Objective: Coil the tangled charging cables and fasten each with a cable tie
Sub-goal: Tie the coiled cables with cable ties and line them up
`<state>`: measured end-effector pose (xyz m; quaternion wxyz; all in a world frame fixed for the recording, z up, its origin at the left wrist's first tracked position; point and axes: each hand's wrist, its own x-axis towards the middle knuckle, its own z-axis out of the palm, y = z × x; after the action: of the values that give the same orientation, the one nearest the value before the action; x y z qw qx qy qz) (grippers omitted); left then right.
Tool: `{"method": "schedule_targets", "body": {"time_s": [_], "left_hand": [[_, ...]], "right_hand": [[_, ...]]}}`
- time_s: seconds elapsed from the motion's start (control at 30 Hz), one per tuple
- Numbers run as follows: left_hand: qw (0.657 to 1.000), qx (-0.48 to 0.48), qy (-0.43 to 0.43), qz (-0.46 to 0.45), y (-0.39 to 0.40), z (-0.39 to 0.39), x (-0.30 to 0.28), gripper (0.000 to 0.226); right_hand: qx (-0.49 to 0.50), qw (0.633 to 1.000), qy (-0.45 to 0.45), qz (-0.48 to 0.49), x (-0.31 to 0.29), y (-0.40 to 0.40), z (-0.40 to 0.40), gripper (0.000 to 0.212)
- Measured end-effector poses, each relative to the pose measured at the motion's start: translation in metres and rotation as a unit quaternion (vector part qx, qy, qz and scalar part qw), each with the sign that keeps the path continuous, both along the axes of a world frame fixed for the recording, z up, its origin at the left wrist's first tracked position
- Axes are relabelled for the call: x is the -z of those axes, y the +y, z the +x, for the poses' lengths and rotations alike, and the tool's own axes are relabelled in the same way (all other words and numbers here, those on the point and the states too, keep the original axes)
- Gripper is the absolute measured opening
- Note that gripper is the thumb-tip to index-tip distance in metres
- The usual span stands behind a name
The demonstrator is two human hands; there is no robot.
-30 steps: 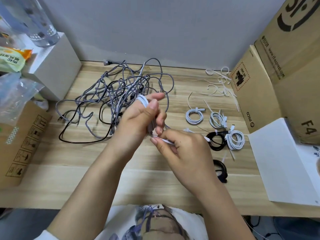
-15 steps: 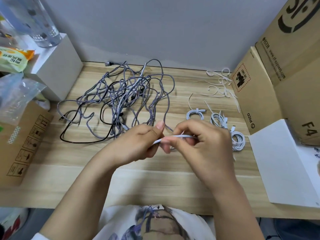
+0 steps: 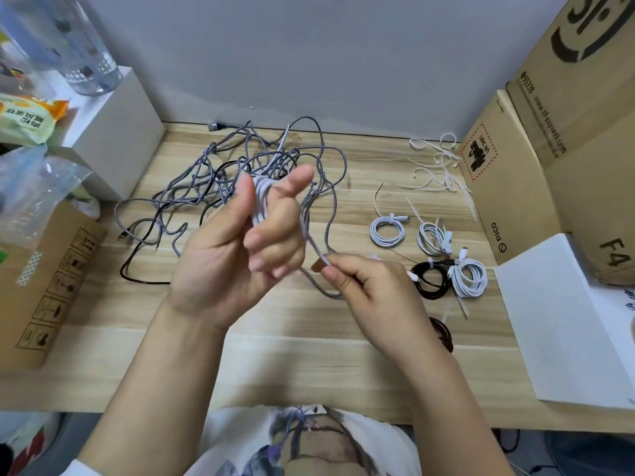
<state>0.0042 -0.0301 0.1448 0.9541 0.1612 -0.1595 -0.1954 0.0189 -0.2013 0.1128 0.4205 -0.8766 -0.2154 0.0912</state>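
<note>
Lying tied: three white coils [image 3: 387, 230], two black [image 3: 429, 280].

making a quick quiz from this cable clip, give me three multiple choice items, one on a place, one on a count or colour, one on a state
1. Where does the tangled pile of cables lie on the desk?
A. toward the back left
B. at the front right corner
C. on the white sheet

2. What colour is the coil wound round the left hand's fingers?
A. black
B. white
C. orange

3. What is the right hand doing?
A. lying flat on the desk
B. pinching the coil's loose end
C. holding a loose cable tie

Answers:
1. A, the grey braided tangle sits behind the left hand, near the white box.
2. B, the turns between the thumb and fingers are white.
3. B, thumb and forefinger grip the strand running down from the coil.
</note>
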Motion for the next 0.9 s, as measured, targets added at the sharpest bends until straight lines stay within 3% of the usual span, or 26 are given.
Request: {"method": "schedule_targets", "body": {"time_s": [0.07, 0.2, 0.33, 0.43, 0.5, 0.57, 0.6, 0.63, 0.7, 0.9], "left_hand": [[0.988, -0.106, 0.038, 0.102, -0.008, 0.001, -0.002, 0.046], [0.918, -0.241, 0.104, 0.296, -0.02, 0.0, 0.003, 0.05], [0.878, -0.229, 0.08, 0.413, -0.026, 0.0, 0.008, 0.036], [0.853, -0.192, 0.082, 0.478, -0.028, -0.001, 0.011, 0.041], [0.798, -0.184, 0.063, 0.57, -0.025, 0.0, 0.018, 0.04], [0.72, -0.173, 0.032, 0.672, -0.022, -0.001, 0.024, 0.041], [0.696, -0.164, 0.032, 0.698, -0.02, -0.003, 0.025, 0.038], [0.689, -0.155, 0.039, 0.707, -0.021, -0.004, 0.025, 0.035], [0.708, -0.134, 0.038, 0.692, -0.024, -0.008, 0.023, 0.036], [0.748, -0.111, 0.026, 0.654, -0.032, -0.011, 0.011, 0.053]], "right_hand": [[-0.026, 0.999, -0.013, -0.046, -0.002, 0.001, -0.003, 0.032], [-0.071, 0.992, -0.026, -0.103, -0.01, 0.003, -0.007, 0.034], [-0.099, 0.986, -0.049, -0.125, -0.019, 0.003, -0.013, 0.032], [-0.113, 0.98, -0.085, -0.137, -0.025, 0.001, -0.014, 0.037], [-0.122, 0.979, -0.095, -0.135, -0.027, 0.0, -0.015, 0.037], [-0.102, 0.988, -0.079, -0.082, -0.03, -0.002, -0.016, 0.028], [-0.089, 0.993, -0.059, -0.048, -0.03, -0.002, -0.015, 0.022], [-0.079, 0.996, -0.038, -0.018, -0.03, -0.003, -0.014, 0.017], [-0.062, 0.998, -0.009, 0.023, -0.029, -0.004, -0.012, 0.009], [-0.038, 0.993, 0.018, 0.112, -0.026, -0.004, -0.007, 0.021]]}}
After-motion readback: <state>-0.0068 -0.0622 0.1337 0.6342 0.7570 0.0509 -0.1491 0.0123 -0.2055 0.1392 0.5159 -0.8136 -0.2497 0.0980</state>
